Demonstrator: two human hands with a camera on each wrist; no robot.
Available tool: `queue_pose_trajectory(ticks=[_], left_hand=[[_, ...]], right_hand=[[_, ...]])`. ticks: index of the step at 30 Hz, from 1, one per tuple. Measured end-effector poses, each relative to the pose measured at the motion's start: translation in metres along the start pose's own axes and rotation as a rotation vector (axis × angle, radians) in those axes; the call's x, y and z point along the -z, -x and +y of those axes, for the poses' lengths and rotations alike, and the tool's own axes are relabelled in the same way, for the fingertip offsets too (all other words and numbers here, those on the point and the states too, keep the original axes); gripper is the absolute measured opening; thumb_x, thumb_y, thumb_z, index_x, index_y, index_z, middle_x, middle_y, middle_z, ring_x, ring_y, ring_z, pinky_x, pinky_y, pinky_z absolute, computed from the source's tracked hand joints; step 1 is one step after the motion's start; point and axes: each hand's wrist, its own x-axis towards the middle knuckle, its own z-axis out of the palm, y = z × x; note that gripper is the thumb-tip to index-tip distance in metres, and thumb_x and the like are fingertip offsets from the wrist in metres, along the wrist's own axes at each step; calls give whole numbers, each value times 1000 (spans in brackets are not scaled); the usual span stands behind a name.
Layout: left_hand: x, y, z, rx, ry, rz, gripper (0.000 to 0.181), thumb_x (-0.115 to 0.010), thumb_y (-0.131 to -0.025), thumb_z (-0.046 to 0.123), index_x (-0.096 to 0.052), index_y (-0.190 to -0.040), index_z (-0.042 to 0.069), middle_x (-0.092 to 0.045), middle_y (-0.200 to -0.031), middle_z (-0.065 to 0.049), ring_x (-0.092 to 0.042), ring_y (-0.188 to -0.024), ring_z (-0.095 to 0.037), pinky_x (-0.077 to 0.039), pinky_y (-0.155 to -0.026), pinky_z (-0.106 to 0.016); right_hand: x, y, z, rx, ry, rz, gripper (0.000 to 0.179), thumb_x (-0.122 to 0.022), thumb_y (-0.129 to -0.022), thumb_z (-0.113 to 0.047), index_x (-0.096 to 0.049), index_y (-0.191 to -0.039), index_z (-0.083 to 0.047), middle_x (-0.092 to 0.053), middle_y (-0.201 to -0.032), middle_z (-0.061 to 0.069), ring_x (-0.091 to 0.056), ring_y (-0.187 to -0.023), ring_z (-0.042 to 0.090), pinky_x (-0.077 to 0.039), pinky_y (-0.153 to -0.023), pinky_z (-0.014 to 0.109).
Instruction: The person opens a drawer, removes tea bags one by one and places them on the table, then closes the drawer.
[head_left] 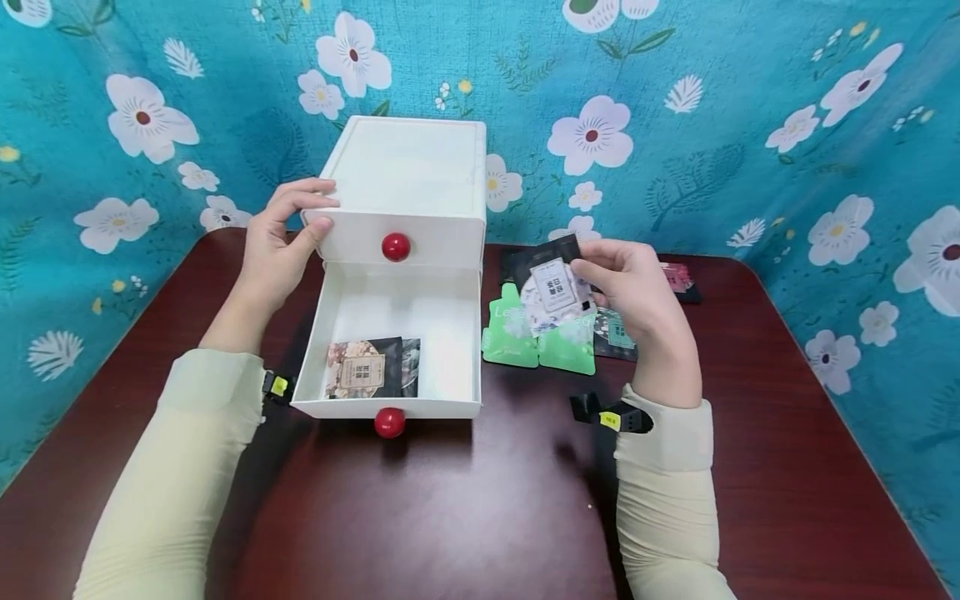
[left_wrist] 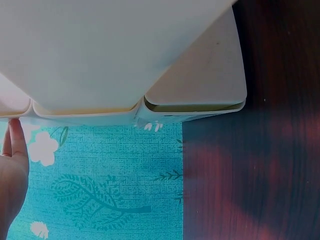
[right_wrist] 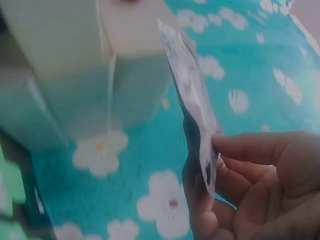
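Observation:
My right hand (head_left: 637, 292) pinches a black-and-white sachet (head_left: 555, 287) with a pale label, above the table right of the cabinet. Seen edge-on in the right wrist view, the sachet (right_wrist: 192, 85) sits between thumb and fingers. A white two-drawer cabinet (head_left: 412, 167) stands at the left, its lower drawer (head_left: 456, 333) pulled out. My left hand (head_left: 273, 246) rests on the cabinet's upper left corner, thumb at the front. Inside the drawer, a brown-and-black sachet (head_left: 356, 372) overlaps another dark sachet (head_left: 410, 367).
Green packets (head_left: 513, 337) lie right of the drawer beneath the held sachet. A dark sachet with a green label (head_left: 615, 333) lies beside them, and one with red (head_left: 678, 279) farther right. Red knobs (head_left: 389, 422) stick out from the drawers. A floral cloth (head_left: 592, 133) hangs behind.

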Motion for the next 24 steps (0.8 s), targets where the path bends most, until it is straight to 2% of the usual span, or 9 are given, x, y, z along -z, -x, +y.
queue_pose_trajectory(ticks=[4,7,9,15,19,24], left_hand=[[4,4,-1,11,1,6,20,-60,-97,4,-67,-114,-5,-59,-131,13,-47,-132,-13,-52,-84,-10],[3,2,-2,13,2,0,21,-60,-97,5,-67,-115,-4,-59,-131,13,-46,-133,-13,-52,-84,-11],[1,1,-1,16,1,2,21,-60,-98,6,-66,-115,-5,-59,-132,13,-46,-133,-13,-52,-85,-11],[-1,1,0,22,-3,5,21,-59,-98,6,-66,-115,-6,-59,-131,13,-46,-133,-13,-52,-85,-11],[-1,2,0,23,-4,9,22,-59,-98,6,-66,-115,-6,-59,-131,13,-46,-133,-13,-52,-84,-11],[-1,1,2,30,-12,10,22,-60,-98,7,-66,-115,-4,-59,-132,12,-46,-132,-13,-52,-86,-11]], right_hand=[[16,-2,18,-17,-19,69,36,-57,-101,-14,-58,-131,6,-64,-83,-21,-51,-67,2,-43,-53,18],[31,-1,30,-59,-61,138,34,-58,-100,-13,-58,-129,5,-66,-80,-21,-53,-66,2,-41,-50,18],[41,-1,36,-93,-51,196,34,-59,-100,-16,-59,-128,2,-66,-81,-21,-55,-70,3,-41,-51,18],[69,2,54,-246,4,353,45,-60,-99,-30,-59,-137,-7,-59,-92,-17,-54,-80,6,-43,-55,17],[87,4,69,-369,10,428,49,-59,-98,-36,-57,-141,-13,-53,-101,-11,-50,-86,11,-43,-58,17],[105,7,86,-476,-84,497,50,-62,-96,-35,-56,-143,-16,-50,-103,-10,-49,-91,12,-48,-61,16]])
